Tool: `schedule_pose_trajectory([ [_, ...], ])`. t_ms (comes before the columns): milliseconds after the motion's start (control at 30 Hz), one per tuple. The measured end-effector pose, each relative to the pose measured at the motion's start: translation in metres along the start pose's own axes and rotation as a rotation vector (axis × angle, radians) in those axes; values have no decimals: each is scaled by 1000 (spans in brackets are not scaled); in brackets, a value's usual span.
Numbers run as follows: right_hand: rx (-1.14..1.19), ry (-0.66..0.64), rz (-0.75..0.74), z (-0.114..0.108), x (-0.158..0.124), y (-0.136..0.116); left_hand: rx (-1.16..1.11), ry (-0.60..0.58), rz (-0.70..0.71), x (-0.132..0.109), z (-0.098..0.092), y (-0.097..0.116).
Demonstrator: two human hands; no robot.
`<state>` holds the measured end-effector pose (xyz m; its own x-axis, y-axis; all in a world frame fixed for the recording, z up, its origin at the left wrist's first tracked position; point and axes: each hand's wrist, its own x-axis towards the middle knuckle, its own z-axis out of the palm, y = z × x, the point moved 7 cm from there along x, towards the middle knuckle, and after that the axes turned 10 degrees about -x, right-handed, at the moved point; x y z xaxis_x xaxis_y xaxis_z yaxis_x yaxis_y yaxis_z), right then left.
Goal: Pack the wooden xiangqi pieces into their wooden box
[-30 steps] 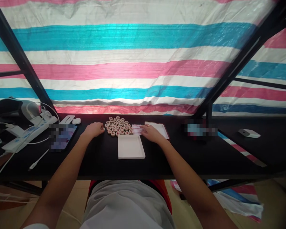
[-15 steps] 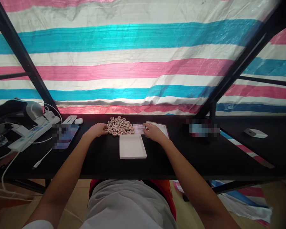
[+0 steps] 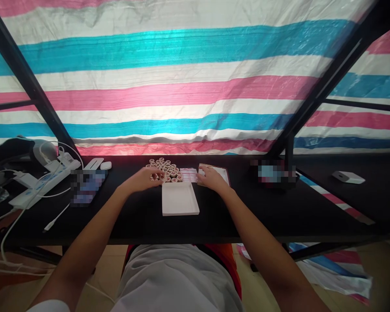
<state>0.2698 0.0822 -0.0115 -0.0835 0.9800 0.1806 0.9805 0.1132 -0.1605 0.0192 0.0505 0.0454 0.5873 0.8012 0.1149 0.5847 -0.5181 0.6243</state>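
A pile of round wooden chess pieces [image 3: 167, 168] with red marks lies on the black table [image 3: 214, 212], just behind an empty white box tray [image 3: 180, 199]. My left hand [image 3: 145, 178] lies over the pile's left front part, fingers curled on the pieces. Resting to the right of the pile, my right hand [image 3: 209, 177] has its fingers down on a folded pink-lined paper [image 3: 189, 174] and the red-edged box lid [image 3: 219, 174] beside it.
At the left of the table are a white power strip [image 3: 39, 187] with cables, a phone [image 3: 85, 185], a white mouse [image 3: 105, 165] and a flat white device. A small white box [image 3: 348, 177] sits far right. Black frame bars and a striped tarp stand behind.
My left hand has moved right from beside the pile onto its front pieces. My right hand has shifted slightly right and back, toward the box lid.
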Motion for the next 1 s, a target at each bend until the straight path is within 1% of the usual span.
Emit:
schedule_pose_trajectory([
  [33,5,-28,6,2,1,2,11,-57,36,1,11,7],
  [67,18,-55,2,4,1,2,43,-85,66,1,20,12],
  [167,70,-92,-14,5,2,0,148,-117,110,2,36,18],
  [300,132,-73,-28,2,0,-5,189,-197,68,2,49,12],
  [400,167,-56,-59,0,-1,-10,205,-200,53,2,49,10],
  [567,116,9,-88,-1,0,-13,228,-174,44,1,46,7],
  [667,81,-9,-90,4,2,-11,252,-171,2,1,44,4],
  [767,3,-19,-80,9,3,-8,227,-163,-13,0,40,7],
  [833,-33,1,-69,9,3,-7,183,-117,1,-1,29,9],
  [900,-55,29,-81,9,4,-9,169,-27,-2,-2,11,5],
  [967,-88,25,-106,9,6,-14,217,57,-62,-5,-9,-8],
  [1000,-110,7,-114,10,7,-15,260,75,-129,-6,-17,-20],
])
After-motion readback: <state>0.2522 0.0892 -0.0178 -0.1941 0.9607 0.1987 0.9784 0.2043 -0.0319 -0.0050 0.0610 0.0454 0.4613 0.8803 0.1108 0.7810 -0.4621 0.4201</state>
